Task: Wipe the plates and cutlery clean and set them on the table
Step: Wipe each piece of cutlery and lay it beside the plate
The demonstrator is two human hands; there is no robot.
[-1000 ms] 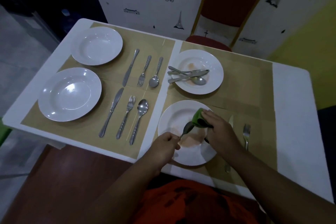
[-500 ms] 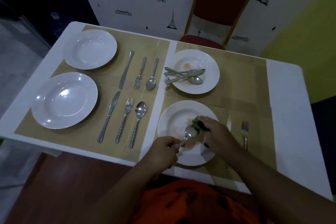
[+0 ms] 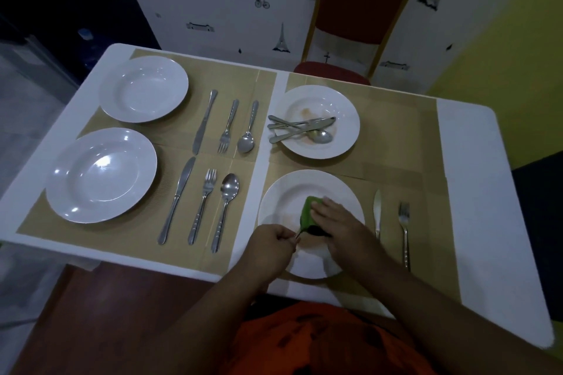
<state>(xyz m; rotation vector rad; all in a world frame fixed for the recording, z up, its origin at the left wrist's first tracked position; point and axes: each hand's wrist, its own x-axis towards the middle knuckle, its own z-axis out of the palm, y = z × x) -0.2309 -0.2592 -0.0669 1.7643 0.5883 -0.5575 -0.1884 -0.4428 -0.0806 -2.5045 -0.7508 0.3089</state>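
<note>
Since half a second ago the green cloth (image 3: 308,212) has closed over the spoon's bowl, which showed bare beside it then; the rest of the setting lies as it did.

Head view: the left hand (image 3: 272,248) pinches the end of the spoon (image 3: 299,233) between thumb and curled fingers, and only a thin piece of handle shows between that hand and the cloth. The right hand (image 3: 337,223) holds the green cloth folded round the bowl, fingers laid over the top; its thumb is hidden. Both hands work over the near plate (image 3: 286,192), which carries a faint reddish smear and sits on a tan placemat (image 3: 396,173) at the right front of the white worktop (image 3: 469,161). Just right of this plate lie a knife (image 3: 377,210) and a fork (image 3: 404,222), side by side and apart.

Behind it the far plate (image 3: 345,106), also stained, holds a crossed heap of cutlery (image 3: 300,128).

On the left half two clean plates (image 3: 143,88) stand one behind the other, each with a knife, fork and spoon in a row (image 3: 227,128) to its right. A red chair (image 3: 362,9) stands beyond the worktop.
</note>
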